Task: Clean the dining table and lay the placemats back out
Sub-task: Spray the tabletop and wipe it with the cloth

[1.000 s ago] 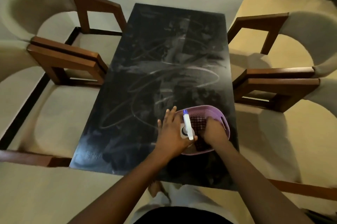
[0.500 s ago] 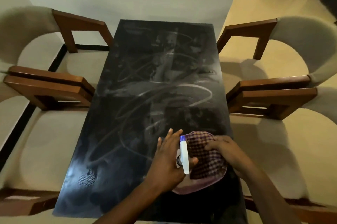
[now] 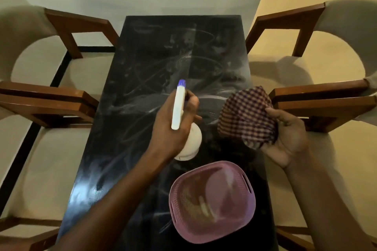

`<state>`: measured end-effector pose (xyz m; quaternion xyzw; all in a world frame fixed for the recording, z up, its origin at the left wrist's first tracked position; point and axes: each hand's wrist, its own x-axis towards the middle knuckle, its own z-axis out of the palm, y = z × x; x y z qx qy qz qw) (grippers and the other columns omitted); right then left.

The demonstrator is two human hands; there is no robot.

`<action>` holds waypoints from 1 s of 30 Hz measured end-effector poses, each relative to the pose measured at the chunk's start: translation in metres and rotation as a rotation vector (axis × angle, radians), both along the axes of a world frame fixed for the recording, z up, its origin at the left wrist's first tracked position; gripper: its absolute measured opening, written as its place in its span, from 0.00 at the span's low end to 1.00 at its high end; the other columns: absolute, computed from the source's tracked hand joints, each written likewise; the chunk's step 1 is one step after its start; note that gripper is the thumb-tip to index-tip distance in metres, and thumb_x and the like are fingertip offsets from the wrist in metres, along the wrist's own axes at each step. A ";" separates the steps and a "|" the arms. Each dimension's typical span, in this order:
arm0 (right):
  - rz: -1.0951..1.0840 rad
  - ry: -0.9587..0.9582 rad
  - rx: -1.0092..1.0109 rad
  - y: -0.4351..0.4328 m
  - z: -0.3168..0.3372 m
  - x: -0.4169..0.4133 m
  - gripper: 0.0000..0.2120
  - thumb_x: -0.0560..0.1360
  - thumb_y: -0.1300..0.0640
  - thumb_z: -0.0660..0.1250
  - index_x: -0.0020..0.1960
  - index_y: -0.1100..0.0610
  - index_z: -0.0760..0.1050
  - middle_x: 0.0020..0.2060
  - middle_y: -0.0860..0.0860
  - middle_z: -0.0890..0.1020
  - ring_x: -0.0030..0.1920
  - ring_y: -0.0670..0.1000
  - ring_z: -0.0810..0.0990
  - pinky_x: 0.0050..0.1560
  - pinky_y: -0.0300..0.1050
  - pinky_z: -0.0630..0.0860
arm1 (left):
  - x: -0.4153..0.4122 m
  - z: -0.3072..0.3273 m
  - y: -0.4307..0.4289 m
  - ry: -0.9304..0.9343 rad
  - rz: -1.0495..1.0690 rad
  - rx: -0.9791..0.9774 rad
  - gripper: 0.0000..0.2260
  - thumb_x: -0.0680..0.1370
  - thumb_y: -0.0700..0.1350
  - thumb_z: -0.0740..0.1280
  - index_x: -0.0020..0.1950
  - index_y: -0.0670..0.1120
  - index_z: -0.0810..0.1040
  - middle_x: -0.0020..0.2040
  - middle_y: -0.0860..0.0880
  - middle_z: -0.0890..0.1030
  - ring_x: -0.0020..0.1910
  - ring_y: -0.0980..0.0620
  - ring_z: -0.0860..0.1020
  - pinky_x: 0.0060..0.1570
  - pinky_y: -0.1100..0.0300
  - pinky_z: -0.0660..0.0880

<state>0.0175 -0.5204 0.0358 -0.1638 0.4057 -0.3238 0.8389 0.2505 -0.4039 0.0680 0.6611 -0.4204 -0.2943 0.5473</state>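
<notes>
Near edge of table [image 3: 126,128]: pink basket [image 3: 183,228], upright. Past it, L hand [image 3: 173,128] curled round white spray bottle [image 3: 178,105], blue tip aimed away. R hand [image 3: 287,138] clutching bunched checked cloth [image 3: 246,116]. Farther: streaky black top, wooden chairs [image 3: 67,26] both sides.

Glossy, smeared black table [image 3: 142,148]; perforated plastic basket [image 3: 212,201]; checked cloth [image 3: 244,116]; wooden chair frames [image 3: 77,26].

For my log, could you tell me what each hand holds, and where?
Left hand grips the spray bottle at its neck; right hand holds the cloth by one edge.
</notes>
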 end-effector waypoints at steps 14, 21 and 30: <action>-0.047 1.095 -0.855 -0.151 -0.088 0.098 0.20 0.82 0.62 0.67 0.72 0.52 0.73 0.58 0.45 0.80 0.61 0.48 0.79 0.62 0.43 0.76 | 0.094 -0.075 -0.184 -0.296 -0.053 0.198 0.15 0.82 0.53 0.67 0.43 0.43 0.79 0.36 0.46 0.82 0.34 0.42 0.81 0.38 0.38 0.79; 0.672 1.459 -1.063 -0.202 -0.205 0.127 0.34 0.83 0.43 0.59 0.85 0.44 0.49 0.84 0.46 0.54 0.84 0.55 0.47 0.83 0.59 0.42 | 0.116 -0.116 -0.266 -0.322 -0.098 0.279 0.16 0.82 0.53 0.67 0.43 0.41 0.81 0.38 0.44 0.85 0.39 0.42 0.84 0.45 0.38 0.81; 0.568 1.571 -1.178 -0.276 -0.224 0.145 0.35 0.83 0.37 0.49 0.85 0.49 0.44 0.85 0.51 0.50 0.85 0.55 0.43 0.83 0.60 0.44 | 0.142 -0.136 -0.332 -0.338 -0.141 0.319 0.17 0.81 0.55 0.70 0.41 0.44 0.83 0.36 0.47 0.85 0.35 0.46 0.84 0.43 0.42 0.83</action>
